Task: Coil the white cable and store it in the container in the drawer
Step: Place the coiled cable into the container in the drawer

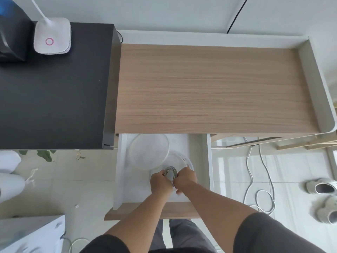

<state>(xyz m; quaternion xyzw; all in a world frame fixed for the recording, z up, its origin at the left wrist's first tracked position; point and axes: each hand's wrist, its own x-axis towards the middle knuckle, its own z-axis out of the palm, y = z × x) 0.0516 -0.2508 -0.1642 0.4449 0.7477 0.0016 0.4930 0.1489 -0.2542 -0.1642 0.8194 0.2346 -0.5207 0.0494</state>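
The white cable (pixel 170 172) is wound into a small coil, held between both hands over the open white drawer (pixel 208 161). My left hand (pixel 160 182) grips the coil's left side and my right hand (pixel 186 178) grips its right side. The coil hangs just above the near rim of a clear round container (pixel 184 158) that sits in the drawer. A translucent round lid (pixel 148 151) leans over the container's far left part. My hands hide the coil's lower half.
A wooden desk top (pixel 209 88) lies beyond the drawer, a black cabinet (pixel 54 97) with a white lamp base (pixel 52 36) to its left. Loose cables (pixel 262 179) and slippers (pixel 322 187) lie on the floor at right. The drawer's wooden front (pixel 127 211) is near my arms.
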